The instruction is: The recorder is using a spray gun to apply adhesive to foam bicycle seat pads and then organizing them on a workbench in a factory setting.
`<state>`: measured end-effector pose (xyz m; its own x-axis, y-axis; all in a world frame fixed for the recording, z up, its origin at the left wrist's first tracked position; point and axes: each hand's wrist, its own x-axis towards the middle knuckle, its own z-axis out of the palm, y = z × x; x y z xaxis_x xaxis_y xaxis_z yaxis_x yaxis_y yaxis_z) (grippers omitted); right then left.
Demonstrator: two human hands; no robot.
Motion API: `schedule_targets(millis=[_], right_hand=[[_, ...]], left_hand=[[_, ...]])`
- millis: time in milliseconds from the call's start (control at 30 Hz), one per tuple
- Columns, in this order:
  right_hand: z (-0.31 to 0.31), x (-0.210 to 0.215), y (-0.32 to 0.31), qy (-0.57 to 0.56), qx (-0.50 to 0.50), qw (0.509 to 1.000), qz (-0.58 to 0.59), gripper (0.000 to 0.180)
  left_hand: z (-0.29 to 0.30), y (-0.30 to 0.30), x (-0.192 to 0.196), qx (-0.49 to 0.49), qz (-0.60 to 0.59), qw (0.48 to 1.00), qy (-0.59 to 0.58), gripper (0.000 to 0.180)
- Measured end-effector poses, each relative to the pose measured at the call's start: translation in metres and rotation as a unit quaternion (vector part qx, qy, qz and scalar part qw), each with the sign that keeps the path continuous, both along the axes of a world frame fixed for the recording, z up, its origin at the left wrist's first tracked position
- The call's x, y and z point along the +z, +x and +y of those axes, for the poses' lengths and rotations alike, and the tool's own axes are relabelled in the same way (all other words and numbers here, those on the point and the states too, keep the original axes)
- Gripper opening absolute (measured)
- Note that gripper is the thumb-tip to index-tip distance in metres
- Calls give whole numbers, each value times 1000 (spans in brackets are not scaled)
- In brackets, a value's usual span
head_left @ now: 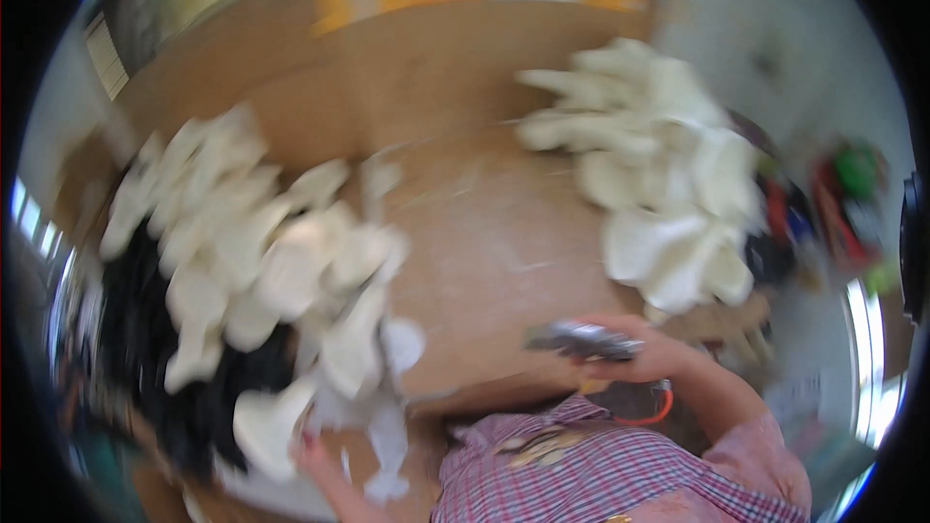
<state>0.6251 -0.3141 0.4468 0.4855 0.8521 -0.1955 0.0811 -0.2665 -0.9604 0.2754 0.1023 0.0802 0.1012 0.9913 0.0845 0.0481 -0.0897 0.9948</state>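
Note:
At the lower left, my left hand (315, 455) pinches the edge of a cream, curved, foam-like piece (269, 434). Motion blur softens its fingers. My right hand (651, 347) is wrapped round a silver-grey, gun-like hand tool (583, 339) above the near edge of the bench. An orange hose (651, 416) curves below that hand; where it joins is hidden. Many similar cream pieces lie in a left heap (242, 223), just beyond my left hand. Another cream heap (668, 174) stands at the far right of the bench.
A brown bench top (484, 261) spreads between the heaps, with a brown board (436, 87) behind it. Black material (145, 329) lies under the left heap. Red and green items (852, 184) are at the right wall. A checked apron (572, 475) covers my front.

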Motion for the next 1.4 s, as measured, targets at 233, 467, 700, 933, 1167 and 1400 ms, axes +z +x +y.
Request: schedule_targets(millis=[233,467,700,933,1167,1400], right_hand=[[-64,-27,5,-7,-43,996,-74,52],[-173,-35,41,-12,-376,905,-199,51],[-335,-103,124,-53,-686,683,-247,48],[-406,-208,151,26,-749,662,19,29],[-389,-228,150,173,-631,724,219,28],[-316,-155,161,127,-339,929,71,41]], left_hand=[[274,172,80,-92,103,990,7,46],[55,318,55,-139,-47,950,-276,54],[-218,492,177,-516,85,852,-20,61],[-385,626,215,-686,242,587,356,71],[-387,608,243,-734,377,415,383,57],[-331,516,221,-704,225,624,254,48]])
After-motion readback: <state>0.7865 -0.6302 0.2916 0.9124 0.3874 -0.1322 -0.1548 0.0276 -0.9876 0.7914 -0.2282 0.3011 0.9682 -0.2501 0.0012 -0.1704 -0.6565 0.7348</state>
